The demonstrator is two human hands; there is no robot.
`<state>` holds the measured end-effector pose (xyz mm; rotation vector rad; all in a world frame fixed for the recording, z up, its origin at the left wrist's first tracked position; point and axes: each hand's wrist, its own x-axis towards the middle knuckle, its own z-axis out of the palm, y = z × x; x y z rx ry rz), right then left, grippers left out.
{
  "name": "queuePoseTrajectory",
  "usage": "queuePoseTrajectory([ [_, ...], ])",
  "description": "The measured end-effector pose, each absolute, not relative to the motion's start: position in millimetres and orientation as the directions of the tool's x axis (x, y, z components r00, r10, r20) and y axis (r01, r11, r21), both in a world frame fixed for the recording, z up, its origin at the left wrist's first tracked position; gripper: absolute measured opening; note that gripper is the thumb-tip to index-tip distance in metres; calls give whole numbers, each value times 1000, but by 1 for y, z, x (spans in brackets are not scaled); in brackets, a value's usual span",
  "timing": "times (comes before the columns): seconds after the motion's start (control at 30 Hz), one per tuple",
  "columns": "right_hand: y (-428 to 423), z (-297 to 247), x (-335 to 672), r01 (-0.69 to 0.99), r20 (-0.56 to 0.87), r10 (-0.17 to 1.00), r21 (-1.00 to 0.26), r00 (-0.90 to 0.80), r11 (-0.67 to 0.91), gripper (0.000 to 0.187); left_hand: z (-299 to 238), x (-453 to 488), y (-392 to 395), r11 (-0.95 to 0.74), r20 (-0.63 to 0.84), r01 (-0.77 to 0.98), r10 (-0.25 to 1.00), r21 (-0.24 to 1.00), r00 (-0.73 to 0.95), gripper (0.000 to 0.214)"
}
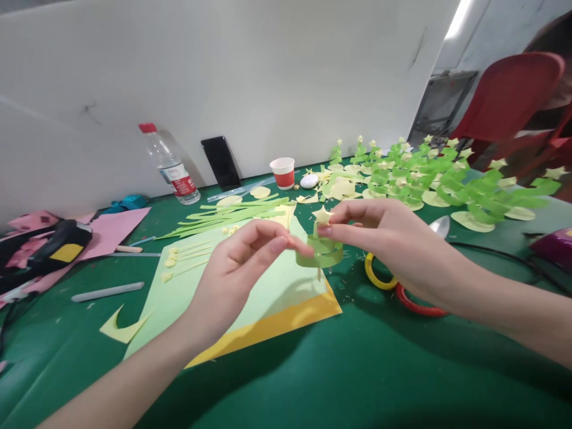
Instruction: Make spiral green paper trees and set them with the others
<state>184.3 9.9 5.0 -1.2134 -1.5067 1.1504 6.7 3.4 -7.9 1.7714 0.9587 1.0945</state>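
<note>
My left hand (241, 262) pinches the end of a green paper strip (322, 253) that coils around a thin stick. My right hand (384, 238) pinches the top of that stick just under a small yellow paper star (322, 214). Both hands hold the little paper tree above a light green sheet (187, 298) lying on a yellow sheet (286, 319). Loose green strips (223, 217) and several star-tipped sticks (179, 262) lie behind the sheets.
Several finished green paper trees (447, 179) stand at the back right. A water bottle (172, 167), a phone (220, 162), a red paper cup (283, 173), scissors with yellow and red handles (393, 286), a glue gun (53, 244) on pink paper and a red chair (504, 95) surround the green table (357, 375).
</note>
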Motion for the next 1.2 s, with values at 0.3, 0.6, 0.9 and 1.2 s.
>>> queuePoseTrajectory([
  [0.3,9,5,186,231,90,985,-965,-145,123,16,-9,5,11,-713,632,625,651,318,420,8],
  [0.6,11,4,185,241,116,982,-959,-149,149,16,-6,4,4,-408,314,216,876,887,365,16],
  [0.9,10,5,186,230,127,982,-960,-140,157,16,-8,7,9,-678,564,627,709,383,423,3],
  [1.2,14,9,190,193,131,986,-970,-104,149,13,-3,8,8,-456,364,563,890,689,275,18],
])
